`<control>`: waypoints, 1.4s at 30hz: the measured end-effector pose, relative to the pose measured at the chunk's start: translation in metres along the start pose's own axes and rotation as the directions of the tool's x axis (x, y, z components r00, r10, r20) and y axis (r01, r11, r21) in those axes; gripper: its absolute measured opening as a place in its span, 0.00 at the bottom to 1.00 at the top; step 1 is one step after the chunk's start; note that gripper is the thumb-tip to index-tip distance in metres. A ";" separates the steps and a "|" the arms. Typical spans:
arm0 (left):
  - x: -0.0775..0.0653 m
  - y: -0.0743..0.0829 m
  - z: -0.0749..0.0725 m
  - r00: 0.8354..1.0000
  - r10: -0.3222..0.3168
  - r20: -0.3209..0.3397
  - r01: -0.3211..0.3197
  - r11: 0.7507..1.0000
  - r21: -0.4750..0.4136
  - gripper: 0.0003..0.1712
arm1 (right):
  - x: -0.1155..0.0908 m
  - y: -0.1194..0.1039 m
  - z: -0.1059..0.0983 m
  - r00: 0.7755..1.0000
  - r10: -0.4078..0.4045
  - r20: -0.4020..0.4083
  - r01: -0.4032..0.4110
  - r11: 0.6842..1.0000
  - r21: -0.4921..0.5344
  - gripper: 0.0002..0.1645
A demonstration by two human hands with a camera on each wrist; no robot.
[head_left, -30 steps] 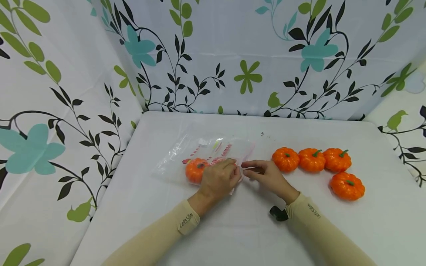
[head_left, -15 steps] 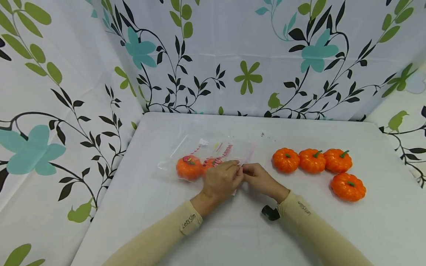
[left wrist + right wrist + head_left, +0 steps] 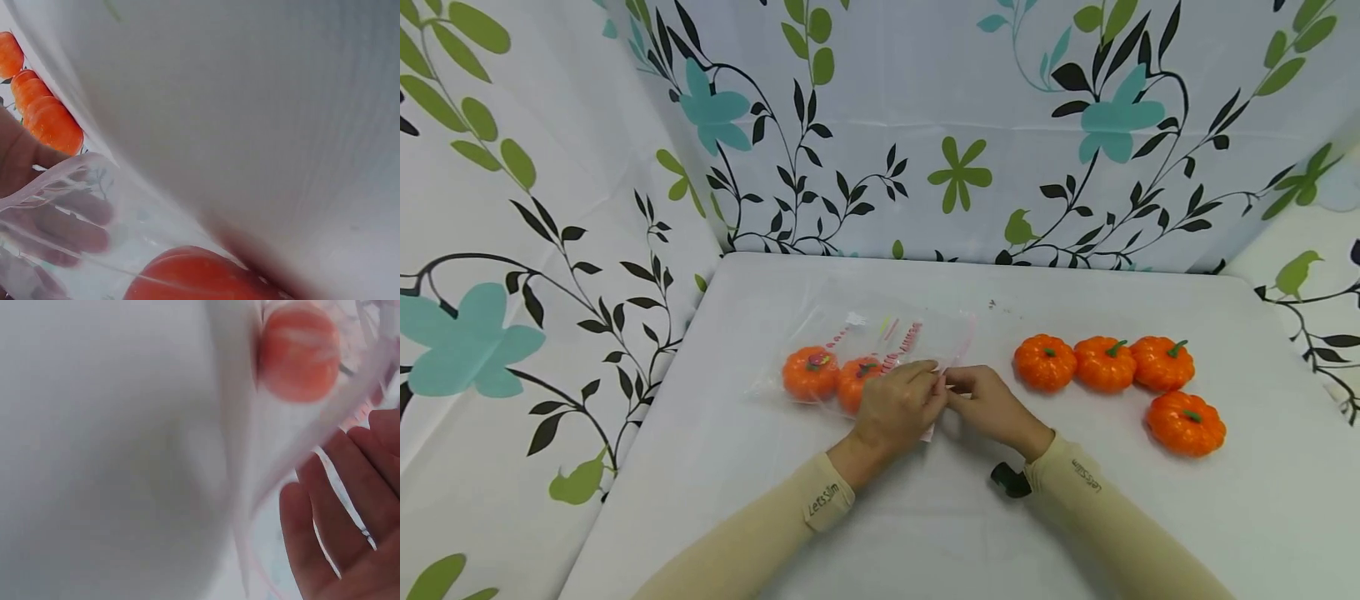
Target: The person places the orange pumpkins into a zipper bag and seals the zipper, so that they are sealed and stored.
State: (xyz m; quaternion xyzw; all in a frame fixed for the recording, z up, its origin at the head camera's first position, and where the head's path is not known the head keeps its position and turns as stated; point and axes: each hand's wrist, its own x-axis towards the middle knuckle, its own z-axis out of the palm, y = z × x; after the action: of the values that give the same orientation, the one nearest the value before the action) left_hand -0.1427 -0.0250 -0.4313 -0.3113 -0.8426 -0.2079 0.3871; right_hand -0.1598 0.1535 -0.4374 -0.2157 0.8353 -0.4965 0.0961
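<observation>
A clear zip-top plastic bag [image 3: 850, 321] with red print lies on the white table. Inside it are two small orange pumpkins: one at the left [image 3: 810, 374] and one beside it [image 3: 858, 384], partly behind my left hand. My left hand [image 3: 895, 408] grips the bag at its pink-edged mouth. From the other side, my right hand [image 3: 992, 408] pinches that same edge, fingertips right against the left hand's. In the right wrist view, a pumpkin [image 3: 300, 353] shows through the film, past the pink edge [image 3: 325, 431].
To the right, three orange pumpkins stand in a row [image 3: 1105, 362], with another pumpkin [image 3: 1186, 423] in front of them. A small black object [image 3: 1011, 481] sits by the right sleeve's cuff. A leaf-patterned curtain [image 3: 880, 125] borders the table at the back and sides.
My right hand has come left from beside the bag to its mouth and now pinches the edge. The two pumpkins in the bag have shifted left, so the second shows more. My left hand stays.
</observation>
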 end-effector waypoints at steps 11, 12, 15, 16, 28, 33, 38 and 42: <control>0.001 -0.002 -0.001 1.000 -0.009 0.010 0.008 1.000 0.024 0.05 | -0.021 -0.012 -0.052 0.927 -0.132 -0.350 -0.036 0.900 -0.435 0.27; 0.001 -0.002 -0.001 1.000 -0.011 0.011 0.011 1.000 0.024 0.05 | -0.022 -0.011 -0.059 0.926 -0.139 -0.350 -0.037 0.891 -0.452 0.33; 0.001 -0.001 -0.001 1.000 -0.019 0.015 0.019 1.000 0.019 0.04 | -0.023 -0.006 -0.077 0.940 -0.114 -0.321 -0.066 0.865 -0.498 0.57; 0.001 -0.001 -0.001 1.000 -0.022 0.016 0.021 1.000 0.017 0.04 | -0.024 -0.005 -0.083 0.948 -0.088 -0.306 -0.085 0.856 -0.509 0.64; -0.001 0.001 -0.001 0.999 -0.042 0.014 0.042 0.999 0.010 0.03 | -0.034 0.016 -0.118 0.972 0.140 -0.186 -0.226 0.761 -0.608 0.86; -0.002 0.001 0.000 0.998 -0.051 0.024 0.051 0.999 0.015 0.03 | -0.037 0.025 -0.120 0.962 0.214 -0.170 -0.273 0.726 -0.631 0.79; -0.002 0.002 0.001 0.999 -0.050 0.019 0.050 0.999 0.015 0.03 | -0.040 0.035 -0.120 0.954 0.246 -0.174 -0.299 0.699 -0.650 0.71; -0.002 0.002 0.001 0.999 -0.049 0.013 0.049 0.999 0.014 0.03 | -0.043 0.040 -0.119 0.957 0.223 -0.184 -0.288 0.689 -0.665 0.63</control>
State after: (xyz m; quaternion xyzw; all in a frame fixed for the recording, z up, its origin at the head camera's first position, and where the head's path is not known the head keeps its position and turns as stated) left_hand -0.1405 -0.0235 -0.4337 -0.2896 -0.8539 -0.2096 0.3782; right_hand -0.1771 0.2835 -0.4163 -0.0953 0.9842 -0.1437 0.0406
